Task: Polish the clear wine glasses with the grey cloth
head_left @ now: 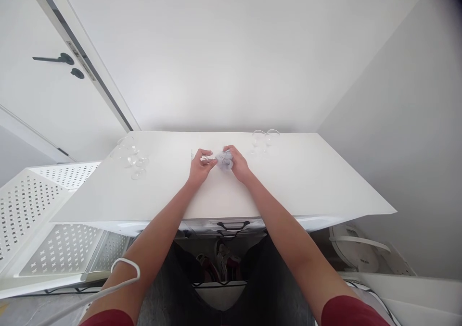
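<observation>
My left hand [199, 166] is closed around the stem of a clear stemmed glass [204, 157], which lies on its side in the air with its foot pointing left. A light grey cloth [224, 160] is bunched over the bowl end, and my right hand [238, 163] grips it there. The cloth and fingers hide most of the bowl. Both hands are over the middle of the white cabinet top [216, 196]. To the left stand several clear stemmed glasses [138, 163]. Farther back, right of my hands, are two more clear glasses [266, 140].
A white wall [231, 66] rises behind the cabinet. At the left are a door with a black handle [54, 58] and white perforated panels [29, 210]. A white cable [124, 282] crosses by my left forearm. A round white appliance [353, 254] sits low at the right.
</observation>
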Tool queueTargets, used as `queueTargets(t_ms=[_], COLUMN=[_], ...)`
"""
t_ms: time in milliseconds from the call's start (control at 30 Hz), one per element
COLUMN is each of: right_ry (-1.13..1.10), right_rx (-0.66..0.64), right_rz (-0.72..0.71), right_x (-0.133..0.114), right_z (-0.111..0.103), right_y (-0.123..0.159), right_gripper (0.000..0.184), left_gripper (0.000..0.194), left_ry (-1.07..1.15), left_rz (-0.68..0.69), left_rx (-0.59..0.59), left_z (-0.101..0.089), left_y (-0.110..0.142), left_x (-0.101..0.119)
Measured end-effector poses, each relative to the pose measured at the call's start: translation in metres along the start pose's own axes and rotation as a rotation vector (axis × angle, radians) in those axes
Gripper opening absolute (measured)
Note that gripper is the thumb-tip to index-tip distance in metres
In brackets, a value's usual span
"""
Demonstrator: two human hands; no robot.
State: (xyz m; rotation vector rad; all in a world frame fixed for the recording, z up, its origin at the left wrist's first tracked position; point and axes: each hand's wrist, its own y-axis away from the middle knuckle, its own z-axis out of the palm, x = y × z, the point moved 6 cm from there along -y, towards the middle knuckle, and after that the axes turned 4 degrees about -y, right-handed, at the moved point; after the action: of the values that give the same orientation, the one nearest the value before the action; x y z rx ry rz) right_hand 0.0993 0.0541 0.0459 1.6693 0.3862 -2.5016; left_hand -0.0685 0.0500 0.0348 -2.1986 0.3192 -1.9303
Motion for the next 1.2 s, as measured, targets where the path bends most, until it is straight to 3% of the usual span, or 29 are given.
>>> queueTargets(t_ms=[200,433,567,700,867,1000,1100,1200], right_ry=[0.049,-0.061,-0.024,0.029,0.000,0.049,-0.001,-0.075], right_rx=[-0.081,-0.105,-0.070,-0.130,-0.145,-0.051,0.119,0.259], right_rz=[-0.006,0.043,0.010,0.012,0.006,-0.109,-0.220,-0.313], right_x=[-0.002,-0.003,-0.002,-0.002,0.005,0.009,0.003,-0.008], right_z=[0.017,0.008,0.010,0.018,0.011,-0.002,-0.017,-0.028], right_y=[0.010,0.005,0.006,0.011,0.004,-0.005,-0.006,-0.001], right_gripper=[0.050,0.044,0.042,0.043,0.043,0.045,0.041,0.037], left_gripper=[0.050,0.047,0.046,0.048,0.047,0.051,0.034,0.020], left_ry=[-0.009,-0.021,0.004,-0.029,-0.039,0.073,0.142,0.208], left_rz=[0.024,0.023,0.001,0.024,0.004,0.023,0.076,0.002], left_rx=[-0.043,0.008,0.024,-0.029,0.004,-0.123,-0.301,-0.246], left_z=[0.002,-0.002,0.000,0.002,-0.003,0.007,0.017,0.009], left_y=[0.001,-0.002,-0.002,-0.001,-0.003,-0.001,0.003,-0.002], left_x=[0.000,-0.003,-0.003,-0.001,-0.003,0.001,0.005,-0.003])
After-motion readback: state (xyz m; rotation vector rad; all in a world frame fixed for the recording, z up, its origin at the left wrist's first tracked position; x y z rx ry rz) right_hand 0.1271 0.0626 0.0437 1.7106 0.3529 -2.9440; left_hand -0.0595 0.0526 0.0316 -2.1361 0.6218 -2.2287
